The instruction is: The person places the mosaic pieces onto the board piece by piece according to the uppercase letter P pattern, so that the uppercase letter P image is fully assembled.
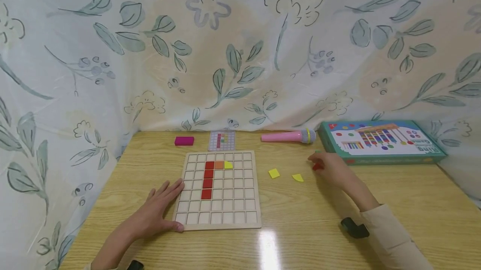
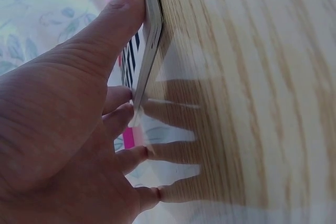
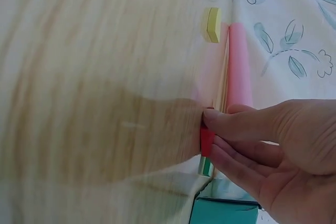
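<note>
Desk [image 1: 394, 203]: wood-grain top, glossy, glare seen. Grid board [image 1: 219, 215]: pale matt wood. Red tile [image 3: 206, 140]: smooth, matt. Microphone [image 1: 285, 136]: pink plastic. Backdrop [image 1: 240, 52]: printed cloth.

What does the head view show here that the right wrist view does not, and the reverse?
Only the head view shows the left hand lying flat against the grid board, with its red, orange and yellow tiles, plus the pattern card and magenta block. Only the right wrist view shows the fingertips pinching the red piece on the table. Both show the right hand, the pink microphone, two loose yellow pieces and the teal box.
</note>
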A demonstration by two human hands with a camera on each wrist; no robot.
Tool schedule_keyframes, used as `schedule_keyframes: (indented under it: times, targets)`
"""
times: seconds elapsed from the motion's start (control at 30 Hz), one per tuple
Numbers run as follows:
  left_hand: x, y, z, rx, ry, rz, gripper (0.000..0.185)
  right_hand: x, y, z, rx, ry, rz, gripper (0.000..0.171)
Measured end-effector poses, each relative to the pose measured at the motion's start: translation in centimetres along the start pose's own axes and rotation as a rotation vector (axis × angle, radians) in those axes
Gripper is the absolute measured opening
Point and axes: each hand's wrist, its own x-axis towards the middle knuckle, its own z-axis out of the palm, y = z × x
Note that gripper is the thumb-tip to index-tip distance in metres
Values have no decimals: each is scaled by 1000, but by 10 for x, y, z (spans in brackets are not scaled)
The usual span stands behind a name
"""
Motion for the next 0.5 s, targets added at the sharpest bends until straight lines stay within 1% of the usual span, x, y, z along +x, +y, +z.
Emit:
schedule_keyframes:
  times: [0.2,0.37,0.5]
  targets:
    - [0,1,-1,7,10,13,110,-3,0,-1,30,0,52,35]
    - [0,0,-1,8,6,9,110,-4,1,-1,82,-16,45,39]
    - [0,0,-1,-1,5,5,110,-4,0,-2,92,-35,31,41]
